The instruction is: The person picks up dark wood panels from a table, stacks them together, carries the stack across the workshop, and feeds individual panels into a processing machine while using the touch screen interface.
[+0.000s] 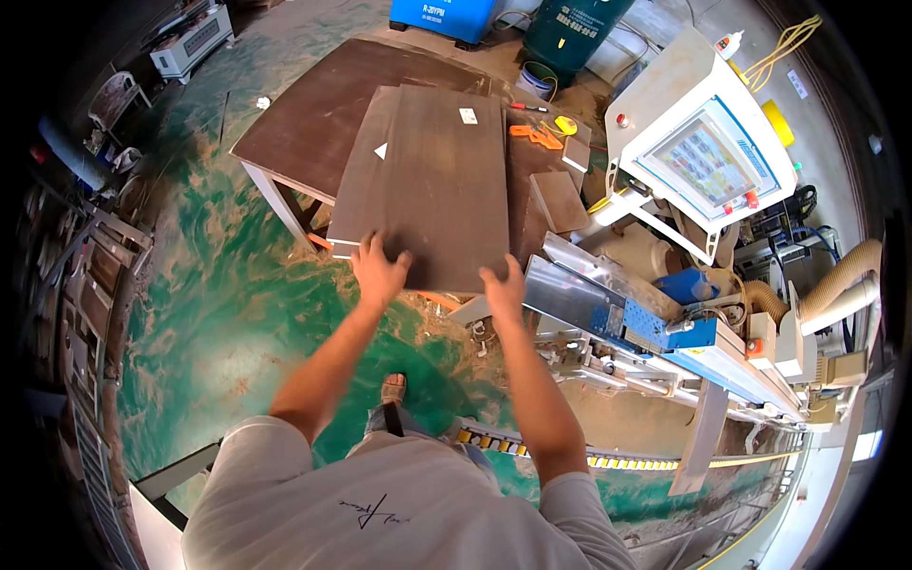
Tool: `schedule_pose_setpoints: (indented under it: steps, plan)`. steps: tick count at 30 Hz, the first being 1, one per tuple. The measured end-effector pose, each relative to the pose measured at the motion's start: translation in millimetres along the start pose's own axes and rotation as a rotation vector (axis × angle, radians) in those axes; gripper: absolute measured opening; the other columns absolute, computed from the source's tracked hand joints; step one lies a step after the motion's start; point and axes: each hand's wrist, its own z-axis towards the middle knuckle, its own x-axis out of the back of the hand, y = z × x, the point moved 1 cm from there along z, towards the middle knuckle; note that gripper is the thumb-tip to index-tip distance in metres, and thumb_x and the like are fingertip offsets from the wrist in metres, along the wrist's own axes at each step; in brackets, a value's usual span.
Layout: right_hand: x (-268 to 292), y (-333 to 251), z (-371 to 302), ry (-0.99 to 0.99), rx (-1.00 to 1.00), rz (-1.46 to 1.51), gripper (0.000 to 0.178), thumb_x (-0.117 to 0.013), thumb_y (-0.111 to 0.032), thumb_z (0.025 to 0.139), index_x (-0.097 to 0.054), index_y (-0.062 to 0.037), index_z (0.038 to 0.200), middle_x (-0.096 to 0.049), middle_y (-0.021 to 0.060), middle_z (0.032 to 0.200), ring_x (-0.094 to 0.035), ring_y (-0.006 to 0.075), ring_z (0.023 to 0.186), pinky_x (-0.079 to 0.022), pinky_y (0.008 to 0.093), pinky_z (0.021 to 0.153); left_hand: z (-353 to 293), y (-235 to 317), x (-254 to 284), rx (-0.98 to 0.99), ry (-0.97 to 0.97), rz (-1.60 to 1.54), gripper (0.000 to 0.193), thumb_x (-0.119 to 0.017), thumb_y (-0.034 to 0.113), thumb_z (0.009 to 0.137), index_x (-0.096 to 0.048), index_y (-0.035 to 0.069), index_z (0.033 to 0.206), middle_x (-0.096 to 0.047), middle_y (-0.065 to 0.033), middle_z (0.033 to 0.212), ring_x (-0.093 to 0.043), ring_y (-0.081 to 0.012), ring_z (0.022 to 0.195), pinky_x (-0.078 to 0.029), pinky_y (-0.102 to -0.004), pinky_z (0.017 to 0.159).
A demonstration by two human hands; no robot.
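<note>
A dark brown board [446, 180] lies on top of a stack of similar boards on a brown work table [313, 114]. My left hand [378, 271] rests flat on the board's near edge, fingers spread. My right hand [503, 293] grips the board's near right corner, fingers curled over the edge. Both forearms reach forward from the bottom of the picture.
To the right runs a long metal machine [655, 332] with a blue panel, a roller track and a touch-screen console [708, 157]. Small board offcuts [559, 199], an orange tool and a tape measure lie on the table. The floor [218, 313] is green and dusty. Blue and green machines stand beyond.
</note>
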Motion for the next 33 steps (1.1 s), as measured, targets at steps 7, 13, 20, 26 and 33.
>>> schedule_pose_setpoints:
  steps: [7,13,20,26,33]
  plan:
    - [146,139,-20,-0.078,-0.536,0.148,0.058,-0.063,-0.046,0.097,-0.064,0.0031,0.128,-0.070,0.0147,0.112,-0.064,0.0229,0.104,-0.050,0.0369,0.090,-154,-10,69,0.550,-0.634,-0.915,0.050,-0.067,0.034,0.095,-0.057,0.003,0.132,-0.063,-0.0146,0.126,-0.061,-0.0289,0.116,-0.045,-0.0420,0.101]
    - [189,153,-36,-0.142,-0.539,-0.133,0.079,-0.056,-0.067,0.095,-0.069,0.0050,0.124,-0.070,0.0212,0.120,-0.065,0.0304,0.114,-0.049,0.0415,0.095,-127,-27,53,0.746,-0.823,-0.996,0.056,-0.054,0.045,0.103,-0.051,0.003,0.140,-0.060,-0.0138,0.137,-0.059,-0.0270,0.123,-0.045,-0.0415,0.103]
    - [265,187,-122,-0.279,-0.709,-0.077,0.090,-0.047,-0.077,0.094,-0.066,0.0030,0.129,-0.069,0.0152,0.122,-0.064,0.0245,0.112,-0.049,0.0381,0.093,-87,12,-19,0.735,-0.776,-1.077,0.046,-0.062,0.044,0.101,-0.057,0.007,0.127,-0.065,-0.0081,0.119,-0.064,-0.0229,0.107,-0.049,-0.0413,0.097]
    - [304,240,-156,-0.096,-0.550,0.092,0.088,-0.043,-0.076,0.096,-0.070,0.0040,0.122,-0.070,0.0153,0.118,-0.064,0.0227,0.110,-0.050,0.0380,0.091,-175,72,-41,0.683,-0.913,-0.924,0.029,-0.066,0.034,0.101,-0.059,0.010,0.117,-0.066,-0.0061,0.115,-0.064,-0.0207,0.106,-0.051,-0.0433,0.094]
    - [322,261,-186,-0.016,-0.652,-0.172,0.090,-0.049,-0.071,0.096,-0.065,0.0135,0.123,-0.070,0.0261,0.115,-0.065,0.0329,0.113,-0.049,0.0409,0.095,-223,104,-75,0.673,-0.985,-0.807,0.046,-0.062,0.032,0.103,-0.054,0.000,0.136,-0.065,-0.0138,0.121,-0.065,-0.0258,0.107,-0.055,-0.0431,0.092]
